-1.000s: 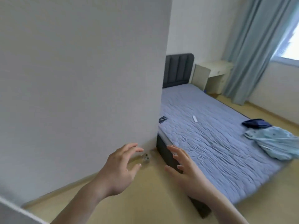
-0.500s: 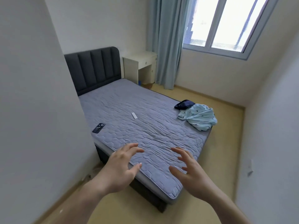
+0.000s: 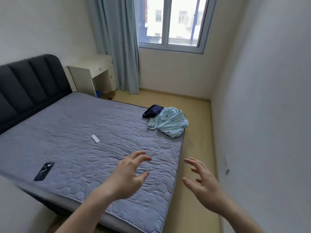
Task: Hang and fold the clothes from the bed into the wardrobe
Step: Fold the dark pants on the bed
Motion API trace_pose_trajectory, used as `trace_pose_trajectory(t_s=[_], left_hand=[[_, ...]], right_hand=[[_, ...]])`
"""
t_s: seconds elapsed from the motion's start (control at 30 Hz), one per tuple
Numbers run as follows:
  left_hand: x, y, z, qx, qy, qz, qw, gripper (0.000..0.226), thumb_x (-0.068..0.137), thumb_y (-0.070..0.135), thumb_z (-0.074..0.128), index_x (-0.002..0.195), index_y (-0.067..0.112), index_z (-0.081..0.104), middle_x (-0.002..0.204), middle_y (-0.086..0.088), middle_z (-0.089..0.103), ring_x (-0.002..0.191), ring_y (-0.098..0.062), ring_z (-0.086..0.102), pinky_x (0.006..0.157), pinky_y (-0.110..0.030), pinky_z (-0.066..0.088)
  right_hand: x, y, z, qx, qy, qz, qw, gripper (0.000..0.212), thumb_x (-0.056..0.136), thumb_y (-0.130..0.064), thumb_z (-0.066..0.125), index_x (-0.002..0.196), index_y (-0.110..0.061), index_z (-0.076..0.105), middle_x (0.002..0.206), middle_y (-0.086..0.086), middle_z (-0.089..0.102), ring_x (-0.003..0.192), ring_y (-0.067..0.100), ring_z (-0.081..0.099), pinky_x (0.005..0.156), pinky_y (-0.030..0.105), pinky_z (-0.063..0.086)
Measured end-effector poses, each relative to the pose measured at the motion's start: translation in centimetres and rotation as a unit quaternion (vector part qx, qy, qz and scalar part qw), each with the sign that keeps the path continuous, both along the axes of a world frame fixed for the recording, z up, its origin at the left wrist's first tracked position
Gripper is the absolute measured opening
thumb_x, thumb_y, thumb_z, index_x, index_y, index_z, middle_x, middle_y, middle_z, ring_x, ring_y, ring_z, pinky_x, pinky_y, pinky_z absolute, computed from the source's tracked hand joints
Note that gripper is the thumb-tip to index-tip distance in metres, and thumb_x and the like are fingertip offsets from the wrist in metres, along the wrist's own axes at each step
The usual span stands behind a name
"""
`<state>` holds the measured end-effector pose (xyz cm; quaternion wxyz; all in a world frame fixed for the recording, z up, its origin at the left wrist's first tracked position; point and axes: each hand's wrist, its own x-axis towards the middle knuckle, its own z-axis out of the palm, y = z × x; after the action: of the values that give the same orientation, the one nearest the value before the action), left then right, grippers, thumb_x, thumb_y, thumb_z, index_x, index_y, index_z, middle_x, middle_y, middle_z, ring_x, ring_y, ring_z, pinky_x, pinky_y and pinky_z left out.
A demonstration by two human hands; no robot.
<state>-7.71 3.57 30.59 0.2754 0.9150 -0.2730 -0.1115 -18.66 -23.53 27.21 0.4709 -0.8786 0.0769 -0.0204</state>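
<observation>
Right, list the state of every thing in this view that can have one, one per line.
light blue garment: crumpled in a heap at the bed's far corner
dark navy garment: bunched, partly under the light blue one
curtain: drawn aside, left of the window
window: uncovered
phone: lying flat on the mattress
left hand: open, empty
right hand: open, empty

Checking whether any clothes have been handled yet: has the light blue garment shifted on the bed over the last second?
No. The light blue garment still lies crumpled at the bed's far corner, against the dark blue garment.
</observation>
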Motion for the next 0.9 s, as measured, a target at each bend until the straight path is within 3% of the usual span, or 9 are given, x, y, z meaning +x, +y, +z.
trace_pose_trajectory(t_s=[0.17,0.27,0.37,0.43,0.6,0.7,0.9], left_hand=[[6.5,-8.0,-1.7,0.002,0.001,0.006,1.000,0.041,0.098,0.042,0.063,0.138,0.041,0.054,0.155,0.023,0.035,0.142,-0.006,0.038,0.116,-0.028,0.028],[10.1,-12.5,-2.7,-0.008,0.015,0.028,0.999,0.038,0.098,0.042,0.063,0.135,0.043,0.055,0.153,0.025,0.036,0.140,-0.005,0.041,0.116,-0.032,0.031],[13.5,-16.5,-3.2,-0.015,0.030,0.058,0.998,0.038,0.098,0.040,0.064,0.134,0.043,0.056,0.151,0.025,0.038,0.138,-0.005,0.044,0.117,-0.036,0.034],[15.4,-18.8,-3.5,-0.024,0.035,0.079,0.996,0.037,0.098,0.040,0.064,0.134,0.042,0.056,0.150,0.025,0.039,0.137,-0.005,0.044,0.117,-0.035,0.034],[19.4,-22.2,-4.5,-0.031,0.053,0.126,0.990,0.037,0.097,0.042,0.064,0.133,0.042,0.056,0.149,0.025,0.038,0.136,-0.003,0.044,0.115,-0.039,0.039],[22.1,-22.8,-5.2,-0.034,0.065,0.152,0.986,0.036,0.097,0.040,0.065,0.132,0.043,0.058,0.148,0.025,0.039,0.136,-0.004,0.044,0.109,-0.037,0.046],[30.3,-23.2,-7.5,-0.021,0.067,0.213,0.974,0.034,0.097,0.042,0.064,0.130,0.044,0.057,0.145,0.028,0.039,0.133,-0.001,0.045,0.111,-0.027,0.037]], right_hand=[[6.2,-7.2,-1.6,-0.001,0.011,0.004,1.000,0.054,0.095,-0.030,0.072,0.136,-0.052,0.044,0.150,-0.028,0.035,0.124,-0.016,0.044,0.095,0.006,0.040],[10.5,-12.1,-2.1,-0.008,0.016,0.028,0.999,0.054,0.096,-0.033,0.071,0.140,-0.048,0.044,0.150,-0.029,0.034,0.131,-0.011,0.043,0.111,0.018,0.040],[14.6,-17.1,-2.0,-0.015,0.030,0.050,0.998,0.052,0.097,-0.036,0.069,0.141,-0.050,0.044,0.151,-0.030,0.033,0.129,-0.018,0.039,0.116,0.025,0.039],[17.5,-20.5,-1.8,-0.021,0.037,0.067,0.997,0.052,0.097,-0.038,0.068,0.141,-0.050,0.044,0.151,-0.031,0.033,0.128,-0.020,0.038,0.117,0.027,0.039],[25.5,-26.1,-1.6,-0.027,0.043,0.102,0.994,0.054,0.096,-0.039,0.069,0.144,-0.047,0.045,0.149,-0.032,0.034,0.133,-0.004,0.043,0.113,0.028,0.042],[30.5,-27.5,-2.1,-0.016,0.041,0.135,0.990,0.054,0.096,-0.040,0.069,0.143,-0.050,0.045,0.147,-0.037,0.034,0.132,-0.005,0.044,0.106,0.022,0.042],[40.7,-29.2,-3.8,-0.018,0.055,0.185,0.981,0.053,0.095,-0.042,0.069,0.140,-0.054,0.044,0.143,-0.044,0.032,0.133,-0.013,0.039,0.108,0.020,0.039]])
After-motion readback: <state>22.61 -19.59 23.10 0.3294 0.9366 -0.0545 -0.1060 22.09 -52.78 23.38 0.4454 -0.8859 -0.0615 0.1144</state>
